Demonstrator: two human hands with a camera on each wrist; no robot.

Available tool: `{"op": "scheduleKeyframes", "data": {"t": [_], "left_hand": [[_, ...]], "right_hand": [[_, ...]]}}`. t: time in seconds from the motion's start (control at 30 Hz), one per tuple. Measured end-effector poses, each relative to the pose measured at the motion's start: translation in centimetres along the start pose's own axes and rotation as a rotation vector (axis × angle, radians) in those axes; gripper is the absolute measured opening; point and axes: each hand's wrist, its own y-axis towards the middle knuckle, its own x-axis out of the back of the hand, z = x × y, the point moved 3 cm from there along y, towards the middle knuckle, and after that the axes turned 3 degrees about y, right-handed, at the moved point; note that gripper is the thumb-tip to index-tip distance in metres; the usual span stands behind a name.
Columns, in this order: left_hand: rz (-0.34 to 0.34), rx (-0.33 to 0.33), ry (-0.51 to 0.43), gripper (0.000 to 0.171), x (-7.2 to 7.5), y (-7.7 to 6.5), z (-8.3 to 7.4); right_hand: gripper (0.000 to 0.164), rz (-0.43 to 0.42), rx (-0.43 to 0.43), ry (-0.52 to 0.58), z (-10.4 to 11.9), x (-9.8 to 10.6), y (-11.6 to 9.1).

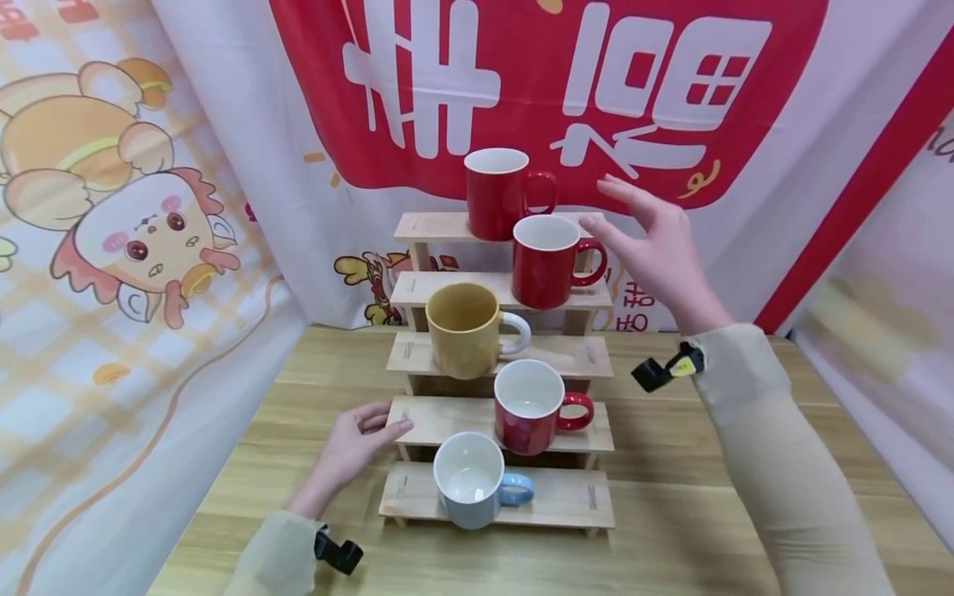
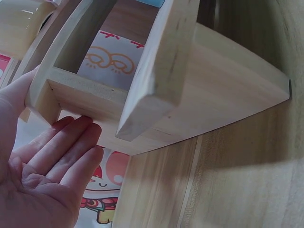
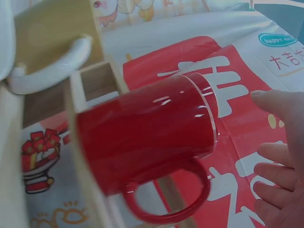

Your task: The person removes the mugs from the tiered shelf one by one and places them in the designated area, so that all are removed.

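A stepped wooden stand (image 1: 417, 418) bears several mugs. My left hand (image 1: 356, 445) is at the left end of its second step from the bottom, thumb over the board. In the left wrist view the fingers (image 2: 66, 156) reach beneath that board. My right hand (image 1: 656, 240) is raised, fingers apart and holding nothing, just right of the upper two red mugs. One red mug (image 1: 495, 199) stands on the top step; another red mug (image 1: 540, 269) stands a step lower, its handle towards my right hand. In the right wrist view a red mug (image 3: 147, 137) lies beside the fingers.
A yellow mug (image 1: 464, 335) with a white handle stands on the middle step. Below are a red mug (image 1: 525, 422) with a white inside and a pale blue mug (image 1: 471, 488). The stand sits on a wooden table (image 1: 671, 513). Printed cloth (image 1: 417, 124) hangs behind and at both sides.
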Motion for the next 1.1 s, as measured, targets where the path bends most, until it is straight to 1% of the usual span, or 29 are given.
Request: {"op": "scheduleKeyframes", "data": {"t": [0.1,0.23,0.33,0.5,0.63,0.77,0.87,1.1], "left_hand": [[0.002,-0.002,-0.004,0.077,0.1,0.0,-0.3],[-0.007,0.006,-0.008,0.078,0.1,0.0,-0.3],[-0.015,0.003,-0.007,0.078,0.2,0.0,-0.2],[-0.025,-0.003,-0.011,0.075,0.1,0.0,0.1],[-0.024,-0.002,-0.021,0.075,-0.1,-0.1,0.2],[-0.025,0.001,-0.027,0.075,-0.2,-0.3,0.0],[-0.027,0.003,-0.022,0.076,-0.2,-0.4,0.0],[-0.022,0.006,-0.015,0.077,0.0,-0.3,0.0]], "right_hand": [[0.069,0.021,-0.055,0.038,0.5,0.1,1.7],[0.074,0.066,-0.145,0.075,0.4,-0.2,3.7],[0.079,0.096,-0.196,0.093,0.2,-0.7,4.8],[0.084,0.160,-0.247,0.102,0.0,-2.0,6.2],[0.078,0.205,-0.251,0.080,0.1,-2.9,7.2],[0.063,0.230,-0.234,0.063,0.5,-3.3,7.9],[0.052,0.245,-0.229,0.085,0.8,-3.7,8.1],[0.048,0.269,-0.256,0.144,0.8,-4.3,8.4]]}}
